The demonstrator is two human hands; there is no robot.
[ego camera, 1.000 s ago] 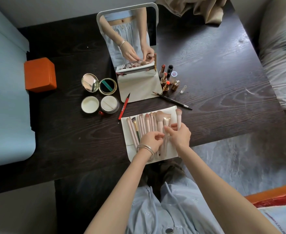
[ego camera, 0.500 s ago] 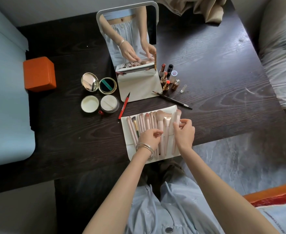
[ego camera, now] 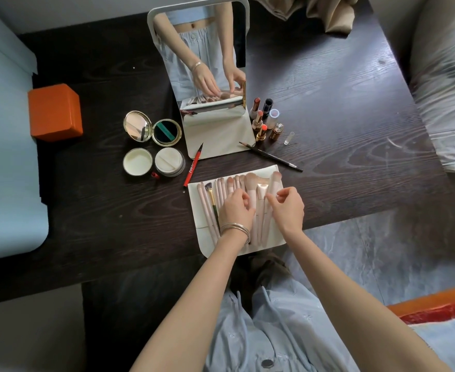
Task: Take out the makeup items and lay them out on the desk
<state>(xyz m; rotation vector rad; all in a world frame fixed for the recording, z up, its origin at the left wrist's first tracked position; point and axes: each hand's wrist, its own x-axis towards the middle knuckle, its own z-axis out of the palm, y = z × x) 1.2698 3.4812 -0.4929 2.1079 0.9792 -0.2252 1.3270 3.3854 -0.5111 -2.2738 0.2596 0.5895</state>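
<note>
In the head view, a white pouch (ego camera: 206,234) lies on the dark desk (ego camera: 355,146) just in front of the standing mirror (ego camera: 215,135), with pink brushes (ego camera: 253,200) fanned across it. The left hand (ego camera: 235,208) rests on the brushes, fingers curled. The right hand (ego camera: 288,208) pinches one brush handle. Lipsticks (ego camera: 260,122) stand right of the mirror.

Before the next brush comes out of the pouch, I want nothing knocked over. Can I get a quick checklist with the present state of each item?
1. Brushes lying flat on the white pouch: ok.
2. Right hand grip on a brush: cannot tell.
3. Left hand resting on the brush handles: ok.
4. Lipsticks standing upright, apart from the hands: ok.
5. Black pencil lies close above the pouch: not ok.
6. Pouch fully on the desk: not ok, its near edge overhangs.
</note>
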